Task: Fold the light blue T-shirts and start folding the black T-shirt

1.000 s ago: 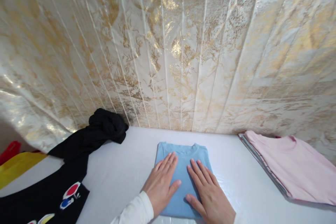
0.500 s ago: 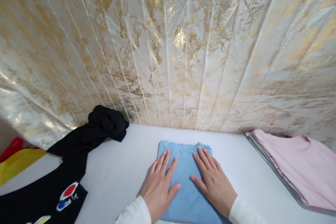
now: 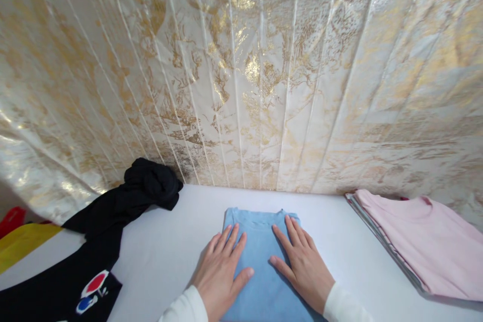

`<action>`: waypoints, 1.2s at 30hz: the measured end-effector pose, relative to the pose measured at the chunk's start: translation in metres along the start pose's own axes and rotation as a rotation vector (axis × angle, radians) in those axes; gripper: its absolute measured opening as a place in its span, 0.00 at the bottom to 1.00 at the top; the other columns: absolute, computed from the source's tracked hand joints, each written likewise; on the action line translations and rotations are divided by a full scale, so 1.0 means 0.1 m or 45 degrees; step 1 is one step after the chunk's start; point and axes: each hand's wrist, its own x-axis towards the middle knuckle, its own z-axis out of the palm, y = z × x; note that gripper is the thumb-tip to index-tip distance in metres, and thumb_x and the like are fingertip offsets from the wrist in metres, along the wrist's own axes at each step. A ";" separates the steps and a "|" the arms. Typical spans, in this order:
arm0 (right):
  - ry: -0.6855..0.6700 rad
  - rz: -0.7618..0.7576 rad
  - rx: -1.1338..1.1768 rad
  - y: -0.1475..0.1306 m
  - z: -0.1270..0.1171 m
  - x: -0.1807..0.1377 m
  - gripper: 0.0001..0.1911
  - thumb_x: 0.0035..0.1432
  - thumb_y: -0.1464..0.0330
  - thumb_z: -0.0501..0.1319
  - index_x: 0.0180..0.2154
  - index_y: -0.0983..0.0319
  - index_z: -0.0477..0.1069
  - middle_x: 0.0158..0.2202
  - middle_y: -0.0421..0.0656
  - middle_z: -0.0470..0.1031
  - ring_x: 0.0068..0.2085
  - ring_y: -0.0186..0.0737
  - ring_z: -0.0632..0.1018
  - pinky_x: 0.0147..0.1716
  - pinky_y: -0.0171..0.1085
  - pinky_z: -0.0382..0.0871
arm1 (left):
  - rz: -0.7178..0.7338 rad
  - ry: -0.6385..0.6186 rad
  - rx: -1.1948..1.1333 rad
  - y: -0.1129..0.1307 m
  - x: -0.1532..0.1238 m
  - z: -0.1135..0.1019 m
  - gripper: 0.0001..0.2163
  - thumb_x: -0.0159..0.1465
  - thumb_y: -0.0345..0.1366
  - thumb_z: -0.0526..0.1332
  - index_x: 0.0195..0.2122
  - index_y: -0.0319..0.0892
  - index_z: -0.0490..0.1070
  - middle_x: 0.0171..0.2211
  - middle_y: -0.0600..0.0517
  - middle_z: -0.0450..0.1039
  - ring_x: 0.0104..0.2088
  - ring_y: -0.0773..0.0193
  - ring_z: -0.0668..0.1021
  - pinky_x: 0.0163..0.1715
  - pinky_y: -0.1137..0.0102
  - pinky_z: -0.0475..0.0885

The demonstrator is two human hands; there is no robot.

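Note:
A light blue folded T-shirt (image 3: pixel 258 256) lies flat on the white table (image 3: pixel 162 251), its neckline toward the wall. My left hand (image 3: pixel 222 271) rests palm down on its left side, fingers spread and partly past the edge. On the right side of the shirt lies my right hand (image 3: pixel 302 264), also flat with fingers apart. Neither hand grips the cloth. The shirt's lower end runs out of the picture.
A crumpled black garment (image 3: pixel 101 231) with a coloured print spreads over the left side. Beyond it are yellow cloth (image 3: pixel 26 244) and red cloth (image 3: pixel 13 220). At right sits a stack of folded clothes topped by a pink shirt (image 3: pixel 426 241). A gold-patterned curtain (image 3: pixel 241 85) hangs behind.
Both hands stay flat on the blue shirt, with the left hand slightly farther out to the left. The whole view has shifted a little; the garments lie as before.

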 end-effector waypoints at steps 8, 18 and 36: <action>0.199 0.142 0.335 0.53 -0.29 0.26 0.15 0.62 0.61 0.51 0.42 0.60 0.71 0.44 0.48 0.74 0.47 0.47 0.72 0.48 0.48 0.65 | 0.296 -0.239 -0.204 0.37 0.43 -0.13 0.31 0.65 0.44 0.54 0.66 0.42 0.45 0.67 0.49 0.37 0.66 0.55 0.47 0.61 0.54 0.52; 0.057 0.258 0.507 0.83 -0.15 0.47 0.12 0.56 0.64 0.53 0.33 0.60 0.73 0.33 0.44 0.72 0.37 0.45 0.70 0.42 0.45 0.62 | 0.515 -0.397 -0.417 0.77 0.74 -0.01 0.30 0.67 0.49 0.49 0.65 0.37 0.46 0.67 0.43 0.39 0.66 0.54 0.45 0.62 0.52 0.48; -0.060 0.025 0.569 0.96 -0.19 0.62 0.10 0.59 0.65 0.52 0.30 0.59 0.70 0.33 0.43 0.71 0.38 0.43 0.69 0.41 0.43 0.62 | 0.494 -0.352 -0.408 0.77 0.69 0.06 0.32 0.67 0.53 0.48 0.65 0.39 0.45 0.67 0.45 0.39 0.66 0.56 0.44 0.63 0.54 0.45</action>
